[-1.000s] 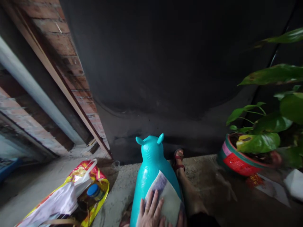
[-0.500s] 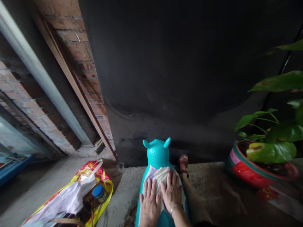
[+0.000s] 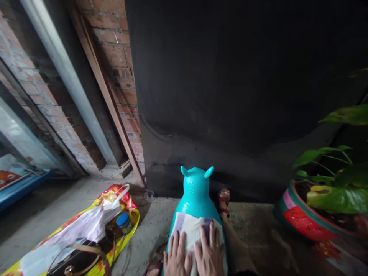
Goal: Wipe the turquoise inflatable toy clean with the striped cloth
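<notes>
A turquoise inflatable animal toy (image 3: 196,188) with two small ears stands between my feet, its head toward the dark panel. Over its back lies a white cloth (image 3: 189,226) with purple stripes. My left hand (image 3: 177,255) rests flat on the cloth's left part, fingers stretched forward. Beside it my right hand (image 3: 209,251) presses flat on the right part, fingers slightly spread. Both palms are down on the cloth, and neither hand grips it. The picture's bottom edge cuts off both wrists.
A large dark panel (image 3: 230,96) rises in front. On the left floor lies a yellow-red bag (image 3: 133,226) bearing a blue-lidded jar (image 3: 124,222), a white cloth (image 3: 83,226) and a brown-strapped handbag (image 3: 77,260). A potted plant (image 3: 307,222) stands right. My sandalled foot (image 3: 223,201) is beside the toy.
Both hands and the striped cloth have slid back toward me along the toy, baring its neck and shoulders. The camera view has shifted a little to the left.
</notes>
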